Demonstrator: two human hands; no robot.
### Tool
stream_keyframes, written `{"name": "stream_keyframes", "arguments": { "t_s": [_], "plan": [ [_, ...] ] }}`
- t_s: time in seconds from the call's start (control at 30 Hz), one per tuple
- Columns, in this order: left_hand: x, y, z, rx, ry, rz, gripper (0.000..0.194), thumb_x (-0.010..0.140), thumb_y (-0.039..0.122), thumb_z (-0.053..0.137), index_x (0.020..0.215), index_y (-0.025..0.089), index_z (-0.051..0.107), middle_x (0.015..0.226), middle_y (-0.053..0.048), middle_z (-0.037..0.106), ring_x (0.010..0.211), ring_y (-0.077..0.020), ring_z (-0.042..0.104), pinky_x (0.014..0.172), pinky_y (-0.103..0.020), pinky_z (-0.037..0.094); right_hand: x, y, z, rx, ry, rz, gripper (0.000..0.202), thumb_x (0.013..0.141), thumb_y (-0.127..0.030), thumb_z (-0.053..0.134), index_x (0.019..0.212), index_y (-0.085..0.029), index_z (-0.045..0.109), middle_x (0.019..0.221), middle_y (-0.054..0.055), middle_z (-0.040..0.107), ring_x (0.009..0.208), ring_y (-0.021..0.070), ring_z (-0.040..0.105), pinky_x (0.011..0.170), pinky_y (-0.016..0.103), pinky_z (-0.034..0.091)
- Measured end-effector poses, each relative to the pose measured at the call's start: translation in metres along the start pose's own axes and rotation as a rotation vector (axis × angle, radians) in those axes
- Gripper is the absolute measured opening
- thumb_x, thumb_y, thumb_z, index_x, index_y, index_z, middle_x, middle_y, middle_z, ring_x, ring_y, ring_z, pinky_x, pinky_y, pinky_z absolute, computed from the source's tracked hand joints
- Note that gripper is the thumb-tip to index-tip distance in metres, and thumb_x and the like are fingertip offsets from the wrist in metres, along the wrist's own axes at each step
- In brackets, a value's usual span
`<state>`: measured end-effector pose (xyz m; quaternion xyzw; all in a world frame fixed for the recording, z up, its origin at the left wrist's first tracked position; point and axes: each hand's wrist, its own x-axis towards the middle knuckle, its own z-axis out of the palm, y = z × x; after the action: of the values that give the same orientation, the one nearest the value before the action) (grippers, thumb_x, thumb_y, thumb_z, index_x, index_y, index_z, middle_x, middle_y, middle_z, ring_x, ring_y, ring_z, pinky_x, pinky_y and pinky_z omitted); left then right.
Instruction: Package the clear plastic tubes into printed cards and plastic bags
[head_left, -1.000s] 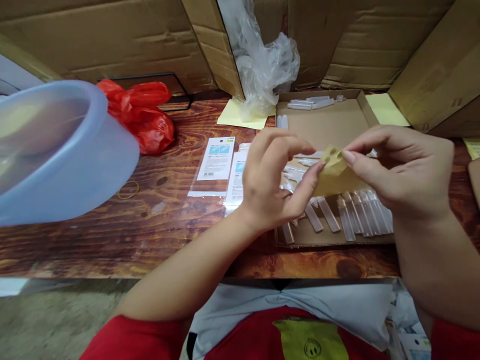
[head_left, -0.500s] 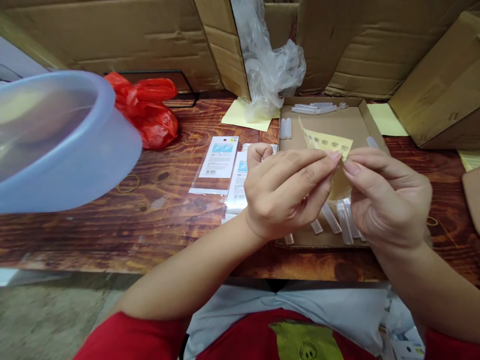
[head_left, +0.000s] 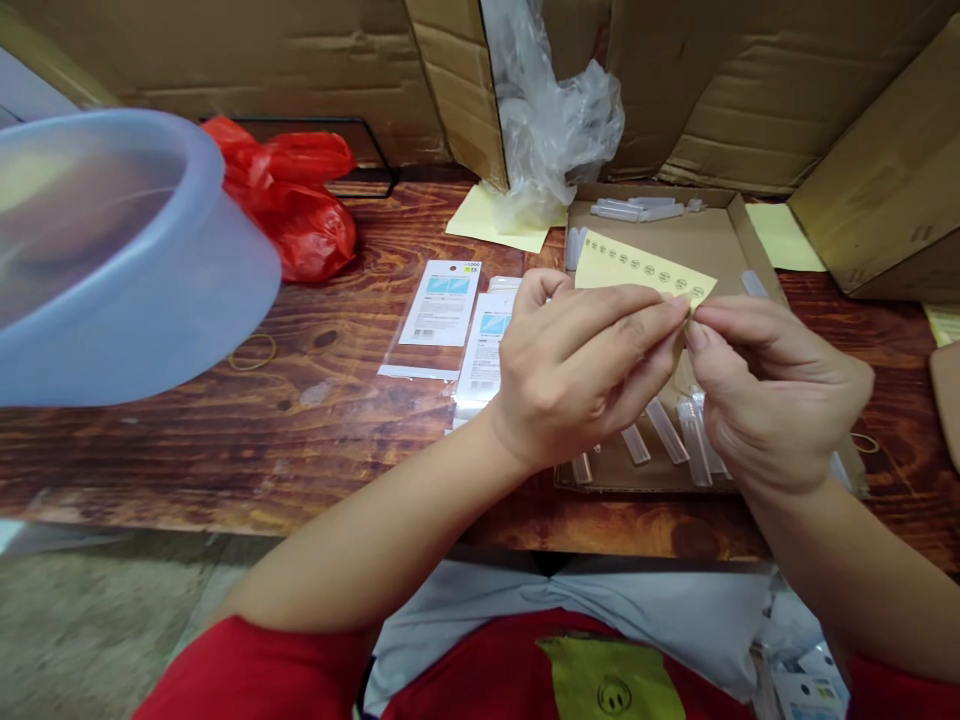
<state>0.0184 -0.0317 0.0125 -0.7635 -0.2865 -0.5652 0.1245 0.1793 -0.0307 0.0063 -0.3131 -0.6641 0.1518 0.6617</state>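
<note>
A pale yellow sticker sheet [head_left: 637,258] with a row of small round printed marks is held up over a shallow cardboard tray [head_left: 731,240]. My left hand [head_left: 585,365] pinches the sheet near its right corner. At that same corner, the thumb and forefinger of my right hand [head_left: 784,385] are pressed together, touching the sheet's edge. Clear plastic tubes [head_left: 666,432] lie in the near part of the tray, partly hidden by my hands. More tubes [head_left: 637,208] lie along its far side. Left of my left hand are printed clear packets [head_left: 442,305], some overlapping.
A translucent blue tub [head_left: 142,290] stands at the left, with a red plastic bag [head_left: 300,210] behind it. Cardboard walls [head_left: 300,60] close off the back. Crumpled clear plastic [head_left: 555,130] hangs above a yellow paper [head_left: 495,220]. Rubber bands [head_left: 253,352] lie on the wooden table [head_left: 225,460].
The sticker sheet has turned and flattened toward me, so more of its row of marks shows. Both hands stay pinched at its corner. The view has shifted slightly.
</note>
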Motion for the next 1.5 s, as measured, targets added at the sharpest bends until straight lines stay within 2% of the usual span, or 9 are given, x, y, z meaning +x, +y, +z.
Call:
{"name": "stream_keyframes", "arguments": {
  "t_s": [0.1,0.37,0.63,0.8,1.07,1.2,1.33,1.4,1.5],
  "plan": [
    [-0.001,-0.002,0.002,0.031,0.030,0.018,0.017,0.091,0.014,0.066,0.105,0.022,0.072,0.098,-0.001,0.079,0.083,-0.0169,0.075,0.076,-0.036,0.047,-0.001,-0.001,0.001,-0.056,-0.009,0.001,0.016,0.085,-0.014,0.076,0.092,-0.027,0.079,0.088,0.001,0.075,0.081,0.0158,0.071,0.075,0.032,0.060],
    [-0.001,-0.004,0.000,-0.009,-0.121,-0.110,0.020,0.097,0.021,0.059,0.108,0.027,0.074,0.103,-0.003,0.078,0.095,-0.0189,0.074,0.082,-0.035,0.057,-0.001,0.000,0.000,-0.096,-0.008,-0.013,0.016,0.085,-0.014,0.076,0.093,-0.027,0.078,0.087,0.001,0.075,0.080,0.0161,0.071,0.076,0.034,0.059],
    [-0.003,-0.004,0.002,-0.066,-0.095,-0.157,0.018,0.095,0.022,0.062,0.104,0.027,0.076,0.100,-0.004,0.077,0.093,-0.0192,0.075,0.084,-0.034,0.062,-0.002,-0.004,-0.001,-0.194,-0.043,-0.039,0.020,0.085,-0.012,0.074,0.096,-0.029,0.078,0.090,0.003,0.074,0.082,0.0187,0.071,0.074,0.037,0.059],
    [-0.006,-0.006,0.006,-0.060,-0.057,-0.112,0.018,0.093,0.020,0.062,0.104,0.024,0.076,0.099,-0.004,0.077,0.090,-0.0173,0.074,0.085,-0.032,0.062,-0.003,-0.003,0.002,-0.170,-0.026,-0.042,0.021,0.085,-0.012,0.074,0.096,-0.029,0.078,0.088,0.002,0.074,0.079,0.0172,0.071,0.070,0.034,0.059],
    [-0.003,-0.005,0.009,-0.191,-0.025,-0.232,0.012,0.092,0.020,0.066,0.097,0.023,0.077,0.094,-0.004,0.077,0.090,-0.0156,0.073,0.084,-0.029,0.061,-0.002,0.002,0.003,-0.117,-0.013,0.015,0.011,0.085,-0.017,0.075,0.090,-0.026,0.078,0.086,0.001,0.074,0.077,0.0152,0.071,0.069,0.031,0.059],
    [0.000,0.001,0.009,-0.256,-0.009,-0.387,0.010,0.091,0.023,0.068,0.092,0.022,0.077,0.090,-0.003,0.077,0.084,-0.0142,0.072,0.074,-0.026,0.061,-0.002,0.001,0.006,-0.091,-0.005,0.056,0.004,0.088,-0.023,0.075,0.090,-0.025,0.077,0.087,0.001,0.074,0.079,0.0155,0.071,0.075,0.032,0.061],
    [0.005,0.005,0.008,-0.383,0.009,-0.659,0.008,0.088,0.028,0.072,0.087,0.024,0.079,0.089,-0.003,0.078,0.085,-0.0162,0.073,0.072,-0.028,0.062,-0.001,0.001,0.003,-0.067,-0.004,0.062,0.005,0.089,-0.022,0.075,0.092,-0.026,0.078,0.087,0.002,0.075,0.080,0.0176,0.072,0.075,0.035,0.061],
    [0.006,0.004,0.008,-0.492,0.026,-0.813,0.010,0.086,0.031,0.074,0.086,0.022,0.079,0.091,-0.004,0.078,0.084,-0.0170,0.074,0.073,-0.030,0.063,0.009,0.009,-0.006,-0.075,0.018,0.067,0.007,0.090,-0.022,0.074,0.094,-0.026,0.078,0.088,0.003,0.075,0.080,0.0192,0.073,0.075,0.038,0.062],
    [0.006,-0.002,0.009,-0.658,0.055,-1.003,0.015,0.083,0.035,0.078,0.087,0.021,0.079,0.092,-0.006,0.079,0.083,-0.0166,0.074,0.074,-0.030,0.064,0.046,0.035,-0.033,-0.120,0.104,0.090,0.009,0.090,-0.028,0.073,0.097,-0.024,0.079,0.093,0.004,0.077,0.083,0.0223,0.074,0.076,0.042,0.062]
  ]
}}
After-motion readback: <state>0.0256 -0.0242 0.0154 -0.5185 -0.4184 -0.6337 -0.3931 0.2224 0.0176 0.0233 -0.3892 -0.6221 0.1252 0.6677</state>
